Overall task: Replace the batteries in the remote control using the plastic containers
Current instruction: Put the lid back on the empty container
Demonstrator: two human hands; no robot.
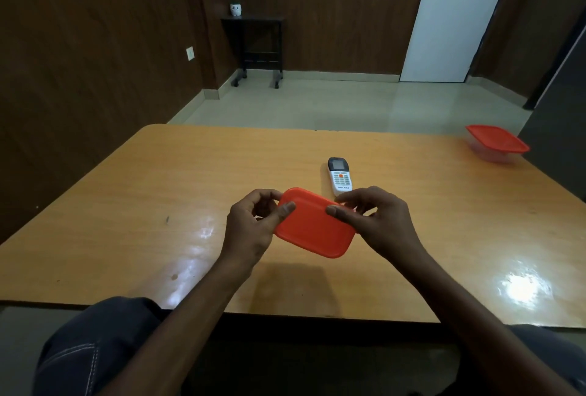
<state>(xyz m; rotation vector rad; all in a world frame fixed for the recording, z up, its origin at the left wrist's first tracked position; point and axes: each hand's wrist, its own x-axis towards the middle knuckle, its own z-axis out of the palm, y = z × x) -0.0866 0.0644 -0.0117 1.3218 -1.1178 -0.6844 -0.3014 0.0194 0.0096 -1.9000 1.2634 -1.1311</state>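
Observation:
A small container with an orange lid [314, 224] is held above the wooden table [142, 199], tilted toward me. My left hand [253, 227] grips its left end, thumb on the lid. My right hand [377, 218] grips its right end, thumb on the lid's edge. The container's body under the lid is hidden. A white remote control [340, 176] with a dark screen lies face up on the table just beyond my right hand. A second clear container with a red lid [496, 141] sits at the table's far right corner.
The table's near edge runs just in front of my knees. Beyond the table are a tiled floor, a small black side table [253, 43] against the dark wood wall, and a white door [456, 15] at the back right.

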